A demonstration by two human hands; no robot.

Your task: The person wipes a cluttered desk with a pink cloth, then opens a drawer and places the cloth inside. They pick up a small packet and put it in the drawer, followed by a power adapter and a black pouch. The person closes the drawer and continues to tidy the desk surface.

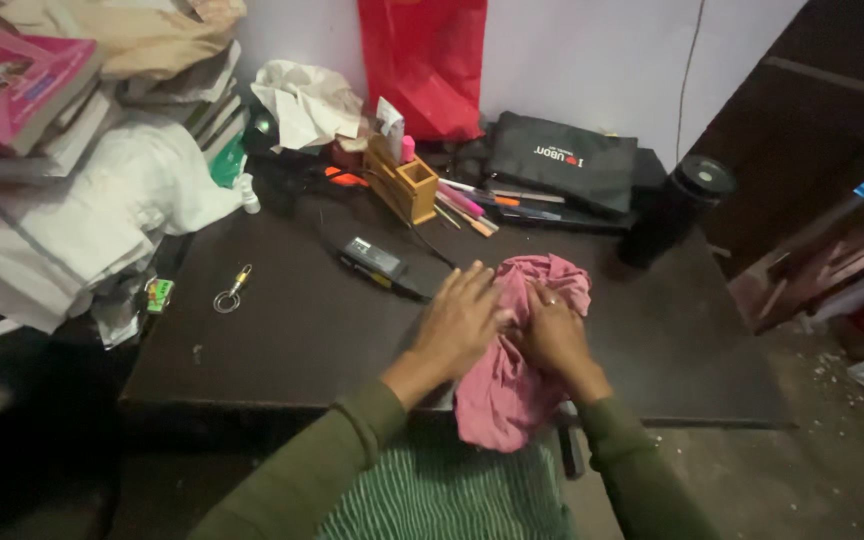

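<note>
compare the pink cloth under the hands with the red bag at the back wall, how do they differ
The pink cloth is pale pink, crumpled, and lies on the dark table, drooping over its near edge; the red bag is bright red, smoother, and stands upright against the wall. The left hand and right hand press on the pink cloth; nothing touches the red bag. Both are soft and reddish.

A soft, creased pink cloth (517, 345) was seen on a dark, matt table (302, 330), near a shiny metal key ring (229, 295).

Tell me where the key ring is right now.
In the head view, the key ring lies on the dark table's left part, left of the left hand, near the green packet.
</note>
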